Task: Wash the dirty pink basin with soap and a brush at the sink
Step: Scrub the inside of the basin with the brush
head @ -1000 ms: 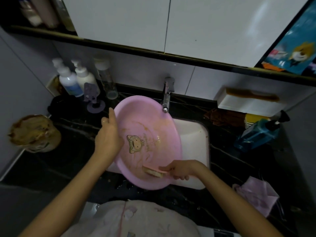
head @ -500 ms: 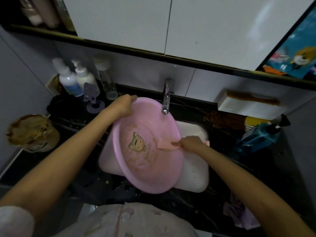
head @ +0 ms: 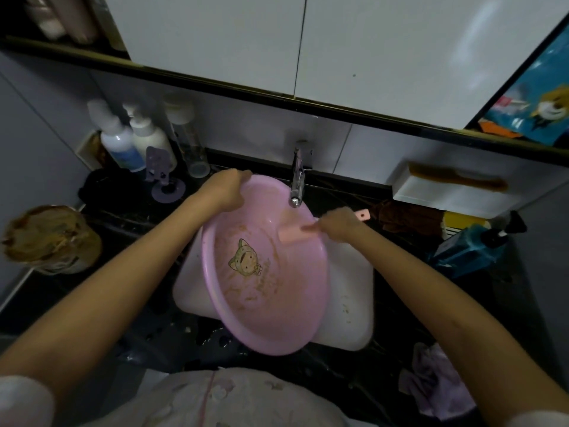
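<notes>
At far left on the dark counter stands a brown-smeared tub [head: 50, 238], with white bottles [head: 121, 143] behind it by the wall. The left hand [head: 226, 191] grips the far rim of the pink basin [head: 295, 303], fingers curled over the edge. The basin sits tilted over the white sink [head: 351, 303], with brown streaks across its inside. The tap [head: 297, 180] hangs just above its upper rim. The right hand [head: 338, 224] clasps a pink brush [head: 295, 234], whose head lies against the basin's inner wall near the right rim. Further right sits a blue pump bottle [head: 471, 251].
</notes>
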`<state>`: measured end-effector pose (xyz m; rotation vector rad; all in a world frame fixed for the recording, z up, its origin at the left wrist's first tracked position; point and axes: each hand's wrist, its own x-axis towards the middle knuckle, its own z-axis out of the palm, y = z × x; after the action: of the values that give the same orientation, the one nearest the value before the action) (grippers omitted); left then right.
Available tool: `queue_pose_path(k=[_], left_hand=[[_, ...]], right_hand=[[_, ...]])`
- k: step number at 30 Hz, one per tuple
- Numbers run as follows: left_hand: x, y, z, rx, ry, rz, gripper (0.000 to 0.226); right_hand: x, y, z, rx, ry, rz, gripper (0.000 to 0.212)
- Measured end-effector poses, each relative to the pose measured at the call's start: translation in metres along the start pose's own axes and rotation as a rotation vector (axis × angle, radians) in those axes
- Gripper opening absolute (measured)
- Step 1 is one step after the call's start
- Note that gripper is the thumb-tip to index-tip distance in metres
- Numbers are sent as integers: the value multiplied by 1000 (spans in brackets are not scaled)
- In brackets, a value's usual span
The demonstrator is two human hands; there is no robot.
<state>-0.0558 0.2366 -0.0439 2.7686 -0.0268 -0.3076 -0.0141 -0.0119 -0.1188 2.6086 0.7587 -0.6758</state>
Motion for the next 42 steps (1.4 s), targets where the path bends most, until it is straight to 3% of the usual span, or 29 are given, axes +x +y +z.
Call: queue_pose_path(k=[1, 3, 4, 6, 7, 8, 11, 13, 15, 17, 18, 19, 22, 24, 26, 28, 29, 31, 33, 35, 36, 37, 38, 39, 41, 42], left_hand=[[0, 0, 0, 8, 3, 5, 55], [0, -1, 0, 17, 2, 4, 54], [0, -1, 1, 21, -2, 1, 54], [-1, -3, 1, 22, -9, -3, 59], [-1, -2, 1, 20, -8, -6, 61], [-1, -1, 2, 20, -6, -8, 62], [0, -3, 2, 22, -8, -9, 64], [1, -5, 1, 24, -9, -19, 65], [1, -5, 2, 22, -8, -17, 67], [0, -5, 2, 23, 3, -17, 67], [0, -5, 3, 24, 2, -17, 66], [0, -5, 4, 28, 3, -17, 66], [1, -5, 5, 34, 4, -21, 68], [1, -7, 5, 35, 5, -27, 69], [-1, -7, 5, 23, 1, -31, 69], [-2, -7, 4, 11, 6, -31, 67], [-2, -6, 4, 10, 6, -30, 66], [-3, -5, 4, 14, 7, -23, 65], [-2, -6, 4, 17, 10, -16, 65], [-1, -8, 5, 14, 10, -17, 66], [-2, -9, 5, 10, 13, -17, 66], [-2, -9, 5, 6, 17, -16, 65], [-2, -9, 5, 4, 20, -14, 64], [-2, -8, 6, 1, 25, -16, 64], [-2, -8, 6, -7, 27, -22, 64], [-2, -9, 6, -15, 29, -26, 64]], right_hand=[[2, 2, -4, -88, 140, -26, 39], [4, 2, 0, -62, 115, 6, 38], [8, 2, 8, 10, -8, 30, 36], [13, -6, 16, 218, -387, 93, 61], [14, -6, 14, 211, -450, 80, 65], [17, -5, 10, 146, -407, 34, 61], [13, 3, -9, -170, 177, -114, 38], [12, 7, -5, -152, 306, -125, 45], [10, 7, 7, 62, 48, -2, 40], [10, 0, 16, 363, -361, 88, 59], [10, 0, 14, 391, -452, 85, 65], [10, 1, 13, 338, -442, 50, 65], [17, 12, 5, -100, 65, -87, 45], [14, 15, 4, -190, 189, -140, 60], [10, 18, 8, -58, -36, -90, 48], [8, 17, 16, 103, -490, -7, 44], [6, 18, 17, 130, -605, -37, 44], [6, 26, 13, 59, -503, -66, 41], [7, 32, 11, -60, -113, -39, 47], [-2, 26, 7, -42, 28, 7, 47], [-4, 20, 12, 26, -44, 64, 38], [-1, 19, 24, 171, -166, 110, 44], [-3, 16, 31, 271, -323, 123, 68], [-5, 15, 43, 318, -455, 84, 79], [-22, 11, 40, 405, -647, 63, 51], [-29, 12, 36, 467, -670, 35, 54]])
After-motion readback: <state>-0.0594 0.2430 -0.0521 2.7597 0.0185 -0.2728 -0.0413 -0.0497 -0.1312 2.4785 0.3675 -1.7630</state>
